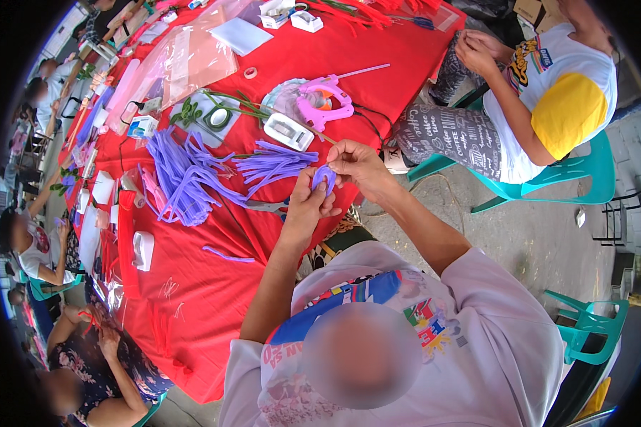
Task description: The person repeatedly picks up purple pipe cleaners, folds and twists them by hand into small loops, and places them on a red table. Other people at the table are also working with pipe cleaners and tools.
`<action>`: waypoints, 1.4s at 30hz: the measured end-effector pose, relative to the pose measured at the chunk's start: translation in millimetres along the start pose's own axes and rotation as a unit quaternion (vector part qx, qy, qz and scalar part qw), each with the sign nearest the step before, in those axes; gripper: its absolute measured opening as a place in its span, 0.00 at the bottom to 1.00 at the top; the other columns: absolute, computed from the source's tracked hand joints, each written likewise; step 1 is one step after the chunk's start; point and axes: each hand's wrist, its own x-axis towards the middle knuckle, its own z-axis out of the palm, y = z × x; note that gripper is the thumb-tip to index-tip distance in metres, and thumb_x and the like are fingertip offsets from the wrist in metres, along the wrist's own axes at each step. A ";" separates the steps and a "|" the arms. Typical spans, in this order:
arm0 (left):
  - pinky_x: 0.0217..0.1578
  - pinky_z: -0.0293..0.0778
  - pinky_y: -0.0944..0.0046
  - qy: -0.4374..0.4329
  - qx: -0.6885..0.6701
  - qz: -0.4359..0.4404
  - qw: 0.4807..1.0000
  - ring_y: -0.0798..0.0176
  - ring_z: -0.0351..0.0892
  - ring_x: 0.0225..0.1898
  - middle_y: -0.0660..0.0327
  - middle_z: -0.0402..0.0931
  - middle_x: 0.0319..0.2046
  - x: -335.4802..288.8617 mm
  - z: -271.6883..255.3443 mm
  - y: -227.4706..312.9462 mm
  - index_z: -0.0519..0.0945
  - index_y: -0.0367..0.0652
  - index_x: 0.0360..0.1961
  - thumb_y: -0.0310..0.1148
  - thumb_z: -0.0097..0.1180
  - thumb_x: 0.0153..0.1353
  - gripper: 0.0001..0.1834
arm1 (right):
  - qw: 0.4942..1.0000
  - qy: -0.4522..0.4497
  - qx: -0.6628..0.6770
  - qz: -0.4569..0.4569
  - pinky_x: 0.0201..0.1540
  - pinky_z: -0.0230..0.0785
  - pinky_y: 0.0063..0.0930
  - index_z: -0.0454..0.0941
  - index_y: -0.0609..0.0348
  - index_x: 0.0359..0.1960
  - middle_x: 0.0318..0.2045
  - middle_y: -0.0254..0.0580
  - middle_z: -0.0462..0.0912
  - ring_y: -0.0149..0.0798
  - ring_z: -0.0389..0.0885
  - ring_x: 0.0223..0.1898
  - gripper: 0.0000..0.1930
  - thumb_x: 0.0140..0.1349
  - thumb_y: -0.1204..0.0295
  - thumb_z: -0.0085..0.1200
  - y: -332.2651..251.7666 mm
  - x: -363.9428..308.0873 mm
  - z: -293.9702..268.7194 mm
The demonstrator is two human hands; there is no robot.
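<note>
- The left hand [308, 206], bent closed around a looped lilac-purple fuzzy stem piece [324, 176], grips it between thumb and fingers.
- The right hand [360, 168], fingertips drawn together, pinches at the piece's right side; whether it holds anything else cannot be told.
- Key relation, as judged: the piece lies between the two hands, to the right of the left palm and to the left of the right fingertips; its long axis runs roughly away from the body, slightly tilted rightward. Both hands touch it, so neither is nearer.
- Just left of the left hand: one grey-bladed hand tool [263, 206], partly hidden.
- Beyond the left hand: one small bundle of purple fuzzy stems [274, 161]; farther left, one larger bundle [181, 167]. Stems within each overlap too much to count.
- Left of the left hand and nearer the body: one loose purple stem [228, 254] on the red cloth [206, 313].
- Beyond both hands: one white oblong plastic dispenser [289, 133], then one pink plastic glue gun [325, 103].
- Farther beyond, to the left: one small pale-pink tape ring [250, 72].
</note>
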 end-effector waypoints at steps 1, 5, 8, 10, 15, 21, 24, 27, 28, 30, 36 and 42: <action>0.33 0.76 0.67 0.005 -0.006 -0.005 1.000 0.78 0.60 0.21 0.70 0.63 0.23 -0.3 -0.5 -0.2 0.65 0.48 0.47 0.32 0.38 0.69 0.08 | 1.000 -0.006 -0.008 -0.004 0.25 0.68 0.18 0.74 0.59 0.35 0.26 0.32 0.75 0.25 0.74 0.24 0.06 0.56 0.81 0.53 0.7 0.2 -0.8; 0.33 0.76 0.68 0.021 -0.011 -0.001 1.000 0.78 0.61 0.22 0.70 0.63 0.23 1.3 -1.3 0.8 0.65 0.48 0.46 0.32 0.38 0.69 0.07 | 0.995 -0.029 -0.064 -0.068 0.33 0.69 0.17 0.74 0.59 0.35 0.29 0.31 0.75 0.24 0.74 0.30 0.07 0.56 0.83 0.53 1.5 1.0 0.8; 0.33 0.76 0.68 0.034 0.000 0.014 0.999 0.78 0.62 0.23 0.69 0.63 0.24 1.3 0.4 3.3 0.65 0.47 0.47 0.32 0.39 0.69 0.08 | 0.993 -0.052 -0.064 -0.085 0.38 0.68 0.18 0.73 0.59 0.35 0.31 0.31 0.75 0.24 0.74 0.34 0.08 0.55 0.83 0.54 -0.6 0.1 3.8; 0.32 0.76 0.69 0.039 0.012 0.026 0.999 0.78 0.63 0.23 0.69 0.63 0.24 1.7 1.4 2.9 0.65 0.46 0.47 0.31 0.39 0.69 0.08 | 0.993 -0.063 -0.059 -0.082 0.41 0.69 0.20 0.73 0.59 0.36 0.33 0.33 0.76 0.25 0.75 0.37 0.09 0.54 0.83 0.55 -0.2 -1.7 5.3; 0.33 0.76 0.69 0.056 0.035 0.039 0.997 0.77 0.64 0.24 0.68 0.64 0.25 3.0 5.4 1.2 0.65 0.45 0.48 0.31 0.40 0.68 0.09 | 0.986 0.006 -0.096 -0.132 0.36 0.69 0.17 0.71 0.60 0.37 0.29 0.33 0.76 0.24 0.75 0.32 0.13 0.52 0.86 0.56 1.1 -3.2 12.5; 0.35 0.73 0.68 0.053 0.095 0.163 0.981 0.75 0.64 0.24 0.67 0.66 0.25 9.1 -1.6 -16.8 0.68 0.40 0.48 0.31 0.41 0.68 0.10 | 0.986 0.059 -0.101 -0.121 0.33 0.69 0.17 0.71 0.62 0.39 0.26 0.35 0.77 0.25 0.75 0.29 0.15 0.50 0.87 0.57 -3.1 -3.8 13.5; 0.35 0.73 0.69 0.048 0.153 0.153 0.975 0.75 0.63 0.24 0.67 0.65 0.24 7.4 -5.7 -22.2 0.71 0.37 0.45 0.31 0.42 0.68 0.10 | 0.987 0.074 -0.099 -0.105 0.32 0.69 0.18 0.71 0.63 0.40 0.26 0.36 0.78 0.25 0.76 0.28 0.16 0.49 0.87 0.58 -5.2 -4.8 13.9; 0.34 0.73 0.69 0.038 0.242 0.119 0.962 0.74 0.65 0.27 0.67 0.66 0.25 5.8 -10.7 -20.3 0.72 0.37 0.44 0.32 0.44 0.67 0.10 | 0.989 0.076 -0.099 -0.085 0.32 0.68 0.16 0.72 0.62 0.41 0.27 0.36 0.78 0.25 0.75 0.28 0.17 0.48 0.86 0.59 -7.6 -7.2 12.8; 0.34 0.73 0.69 0.034 0.238 0.115 0.964 0.74 0.66 0.28 0.67 0.67 0.26 4.9 -11.4 -18.8 0.72 0.36 0.44 0.32 0.44 0.67 0.11 | 0.989 0.074 -0.097 -0.078 0.32 0.68 0.16 0.72 0.61 0.42 0.27 0.35 0.78 0.25 0.75 0.29 0.18 0.48 0.85 0.59 -8.3 -7.9 11.8; 0.34 0.74 0.68 0.025 0.229 0.108 0.967 0.73 0.68 0.29 0.66 0.69 0.29 1.6 -9.2 -11.4 0.71 0.36 0.45 0.32 0.45 0.67 0.11 | 0.994 0.063 -0.077 -0.042 0.31 0.68 0.16 0.73 0.62 0.40 0.27 0.35 0.78 0.25 0.76 0.28 0.16 0.49 0.84 0.59 -10.1 -9.0 10.7; 0.34 0.77 0.66 0.071 0.116 0.108 0.985 0.73 0.67 0.29 0.65 0.70 0.31 -4.2 1.3 -24.3 0.71 0.36 0.47 0.41 0.42 0.69 0.18 | 0.996 0.025 -0.065 0.055 0.28 0.69 0.17 0.77 0.63 0.34 0.27 0.37 0.80 0.25 0.77 0.26 0.09 0.49 0.81 0.59 -13.2 -6.5 5.3; 0.33 0.77 0.67 0.034 0.059 0.049 0.996 0.75 0.67 0.28 0.65 0.68 0.29 -7.1 -7.7 -19.1 0.72 0.38 0.45 0.46 0.42 0.68 0.20 | 0.997 0.021 -0.064 0.035 0.27 0.70 0.18 0.78 0.64 0.34 0.26 0.37 0.80 0.27 0.76 0.25 0.09 0.49 0.81 0.60 -12.9 -5.7 7.7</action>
